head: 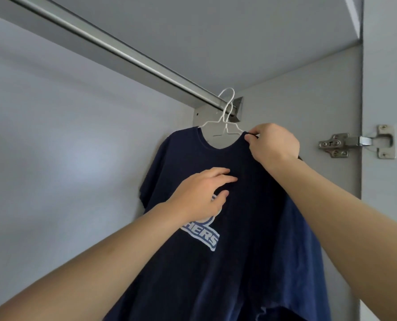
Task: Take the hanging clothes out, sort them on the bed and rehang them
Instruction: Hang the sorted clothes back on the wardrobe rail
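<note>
While your right hand [272,144] pinches the navy T-shirt [239,216] at its collar, on a white hanger [225,119] at the rail [123,52] end, your left hand [202,193] rests open on its chest, so I'd say you're either unhooking or settling it.

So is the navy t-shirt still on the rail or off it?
On: the navy t-shirt hangs from a white hanger hooked over the rail.

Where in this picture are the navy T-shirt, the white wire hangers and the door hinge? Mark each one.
navy T-shirt [250,228]: head view, plain chest fabric right of the print.
white wire hangers [225,117]: head view, twisted necks below the hooks.
door hinge [354,142]: head view, metal arm of the hinge.
</note>
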